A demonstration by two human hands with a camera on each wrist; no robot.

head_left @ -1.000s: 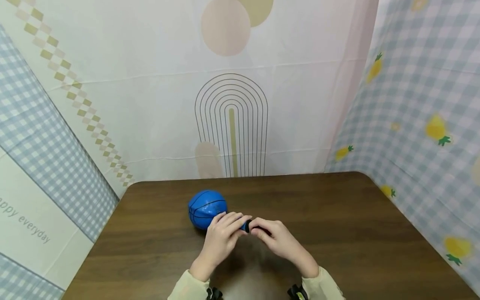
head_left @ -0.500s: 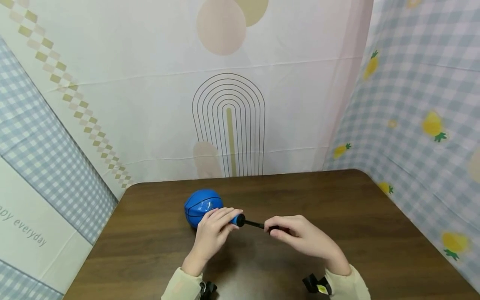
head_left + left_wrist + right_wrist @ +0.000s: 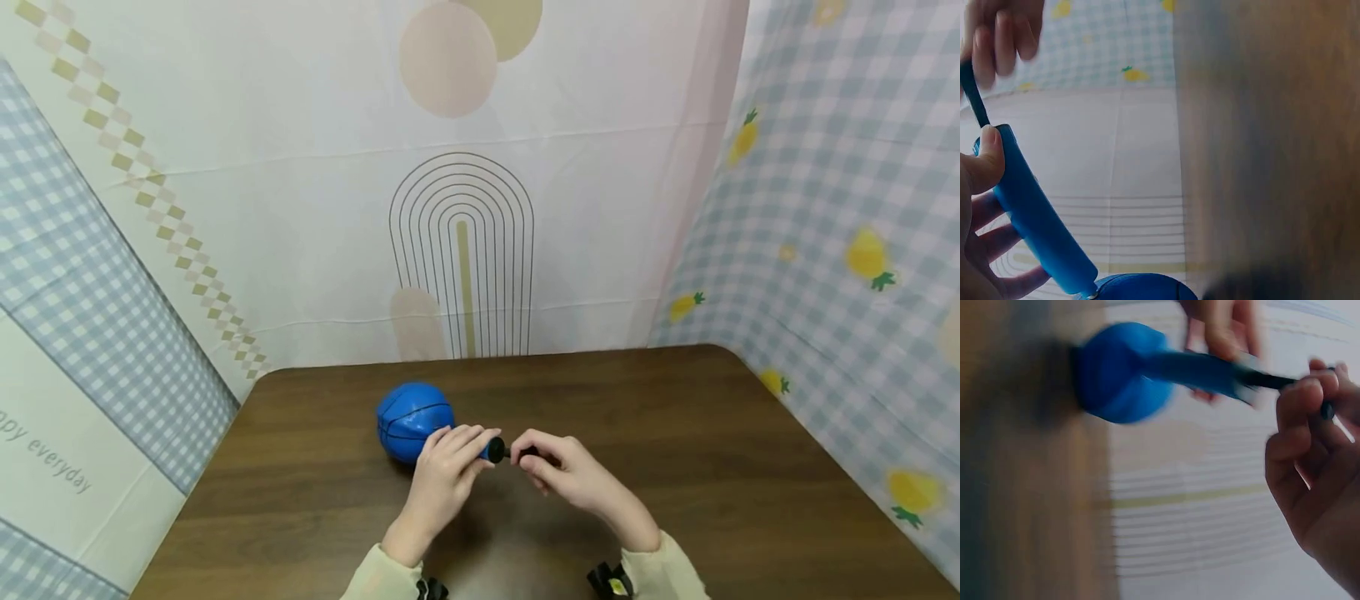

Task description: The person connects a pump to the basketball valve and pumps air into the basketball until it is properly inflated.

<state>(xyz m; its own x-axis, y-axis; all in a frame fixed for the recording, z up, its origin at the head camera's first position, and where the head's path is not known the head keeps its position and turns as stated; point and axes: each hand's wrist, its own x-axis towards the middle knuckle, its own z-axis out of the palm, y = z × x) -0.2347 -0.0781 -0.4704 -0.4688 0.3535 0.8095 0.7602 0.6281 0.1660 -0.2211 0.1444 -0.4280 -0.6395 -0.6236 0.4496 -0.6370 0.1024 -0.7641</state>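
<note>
A blue basketball (image 3: 412,412) with black lines sits on the table, its top looking slightly dented. My left hand (image 3: 445,471) grips the blue barrel of a hand pump (image 3: 1041,219), thumb near its black end cap. In the left wrist view the pump's far tip meets the ball (image 3: 1147,289). My right hand (image 3: 573,479) holds the black pump handle (image 3: 1327,411) between curled fingers, just right of the barrel. A short stretch of the black rod (image 3: 1269,380) shows between the handle and barrel. From the head view, my left fingers cover most of the barrel.
The brown wooden table (image 3: 712,467) spreads out around the hands, with rounded back corners. Behind it hangs a pale patterned curtain (image 3: 322,250). Checked cloth with pineapples (image 3: 840,333) hangs on the right, and more checked cloth (image 3: 75,225) on the left.
My right hand drew the handle out to the right, baring a length of rod, then came back leftward so that less rod shows now. My left hand keeps its grip on the barrel.
</note>
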